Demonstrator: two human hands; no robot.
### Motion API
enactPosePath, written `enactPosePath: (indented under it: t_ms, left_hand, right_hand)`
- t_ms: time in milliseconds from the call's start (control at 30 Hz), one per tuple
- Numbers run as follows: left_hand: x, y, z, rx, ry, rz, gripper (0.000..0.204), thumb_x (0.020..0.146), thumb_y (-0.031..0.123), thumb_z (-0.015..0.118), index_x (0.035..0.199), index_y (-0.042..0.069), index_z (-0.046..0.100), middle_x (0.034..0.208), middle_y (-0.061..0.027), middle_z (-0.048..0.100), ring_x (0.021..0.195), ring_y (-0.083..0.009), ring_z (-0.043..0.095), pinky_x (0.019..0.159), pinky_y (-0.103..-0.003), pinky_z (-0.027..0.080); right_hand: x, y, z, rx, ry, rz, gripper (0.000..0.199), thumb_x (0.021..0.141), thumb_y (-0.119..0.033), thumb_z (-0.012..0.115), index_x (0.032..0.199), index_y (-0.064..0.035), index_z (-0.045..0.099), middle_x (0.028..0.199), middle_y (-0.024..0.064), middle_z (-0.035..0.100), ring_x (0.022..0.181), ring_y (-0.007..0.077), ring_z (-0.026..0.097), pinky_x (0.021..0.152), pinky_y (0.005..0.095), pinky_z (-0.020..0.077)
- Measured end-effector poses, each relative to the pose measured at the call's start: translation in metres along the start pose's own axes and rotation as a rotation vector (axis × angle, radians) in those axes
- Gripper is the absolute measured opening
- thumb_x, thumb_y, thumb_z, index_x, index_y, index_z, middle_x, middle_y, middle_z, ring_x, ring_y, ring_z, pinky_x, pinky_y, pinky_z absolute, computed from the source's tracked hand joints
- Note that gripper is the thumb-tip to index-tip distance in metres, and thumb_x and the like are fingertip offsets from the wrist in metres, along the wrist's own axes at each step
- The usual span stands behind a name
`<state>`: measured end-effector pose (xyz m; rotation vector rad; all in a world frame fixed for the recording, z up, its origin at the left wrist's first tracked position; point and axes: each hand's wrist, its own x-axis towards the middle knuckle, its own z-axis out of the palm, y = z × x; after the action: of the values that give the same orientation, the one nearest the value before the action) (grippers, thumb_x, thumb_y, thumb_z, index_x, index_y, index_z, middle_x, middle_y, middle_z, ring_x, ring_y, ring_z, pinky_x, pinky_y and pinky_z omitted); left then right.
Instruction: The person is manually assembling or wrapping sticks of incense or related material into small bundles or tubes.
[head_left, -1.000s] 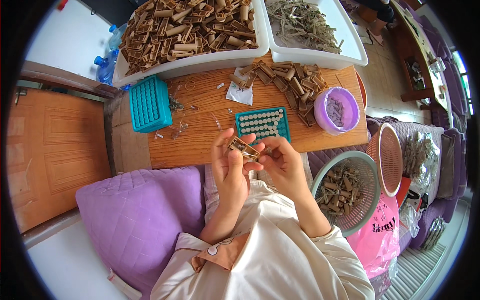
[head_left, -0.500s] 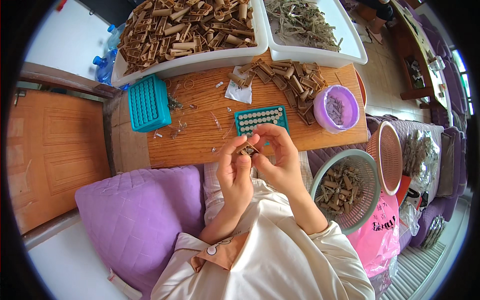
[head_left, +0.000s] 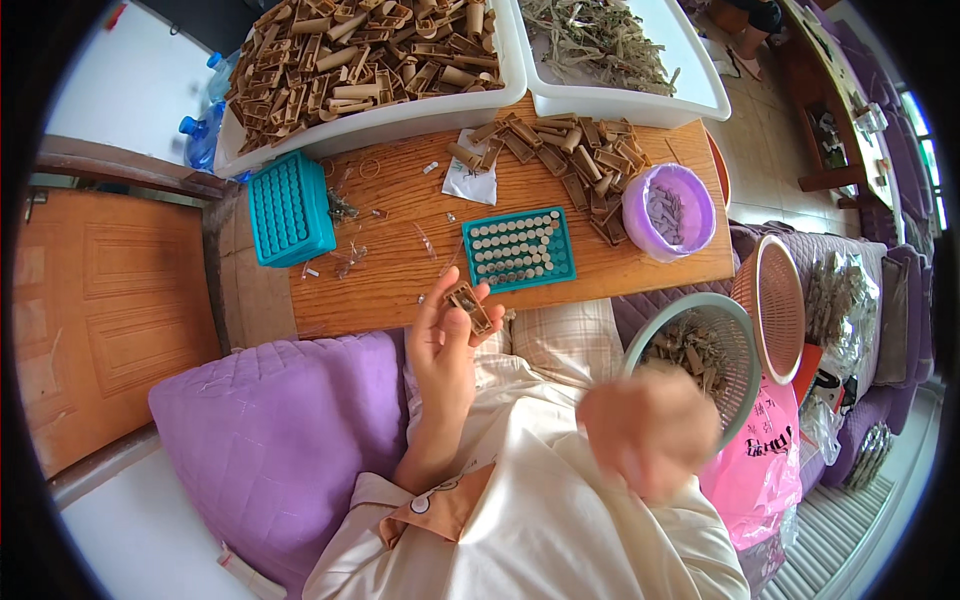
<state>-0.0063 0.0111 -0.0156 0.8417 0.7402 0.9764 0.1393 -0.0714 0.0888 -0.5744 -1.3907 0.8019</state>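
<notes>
My left hand (head_left: 443,345) holds a small brown tube piece (head_left: 468,304) between thumb and fingers, just in front of the wooden table's (head_left: 400,270) near edge. My right hand (head_left: 645,430) is blurred with motion, low at the right beside the grey-green basket (head_left: 735,335) of brown bits; I cannot tell whether it holds anything. A teal tray (head_left: 518,248) with rows of filled holes lies on the table just beyond my left hand. A loose pile of brown tube pieces (head_left: 570,160) lies further back.
A second teal tray (head_left: 290,207) sits at the table's left. A purple bowl (head_left: 668,210) stands at right. Two white bins hold brown tubes (head_left: 360,60) and dried stalks (head_left: 600,40). A purple cushion (head_left: 270,440), a pink basket (head_left: 775,305) and a pink bag (head_left: 755,470) surround me.
My right hand has left the piece held in both hands and swung down and right toward the grey-green basket. My left hand stays put, still holding the brown piece.
</notes>
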Motion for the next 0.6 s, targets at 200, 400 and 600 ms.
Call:
enactPosePath:
  t_ms: [200,400,600]
  left_hand:
    - [0.005,0.001,-0.011,-0.036,-0.007,-0.048,0.040,0.084,0.015,0.054,0.120,0.002,0.041,0.094,-0.0136,0.058,0.073,-0.0187,0.061,0.063,-0.029,0.053]
    - [0.008,0.001,-0.018,-0.094,0.003,-0.037,0.035,0.085,0.013,0.051,0.117,0.002,0.043,0.098,-0.0138,0.057,0.079,-0.0206,0.061,0.066,-0.029,0.054]
    - [0.011,0.002,-0.020,-0.168,0.045,-0.069,0.034,0.085,0.012,0.050,0.116,0.001,0.043,0.099,-0.0140,0.057,0.082,-0.0221,0.060,0.071,-0.031,0.052]
  right_hand:
    - [0.032,-0.022,0.041,0.470,-0.110,-0.262,0.015,0.082,-0.007,0.055,0.096,-0.0068,0.060,0.057,0.0010,0.046,0.039,0.0076,0.041,0.035,0.0202,0.0287]
    - [0.018,-0.019,0.028,0.643,-0.341,-0.120,0.021,0.084,-0.006,0.040,0.065,0.0027,0.045,0.062,0.0135,0.043,0.044,0.0224,0.040,0.039,0.0326,0.0325]
    - [0.029,-0.018,0.044,0.507,-0.121,-0.298,0.010,0.081,-0.004,0.053,0.090,-0.0024,0.059,0.054,0.0006,0.043,0.039,0.0078,0.039,0.035,0.0201,0.0275]
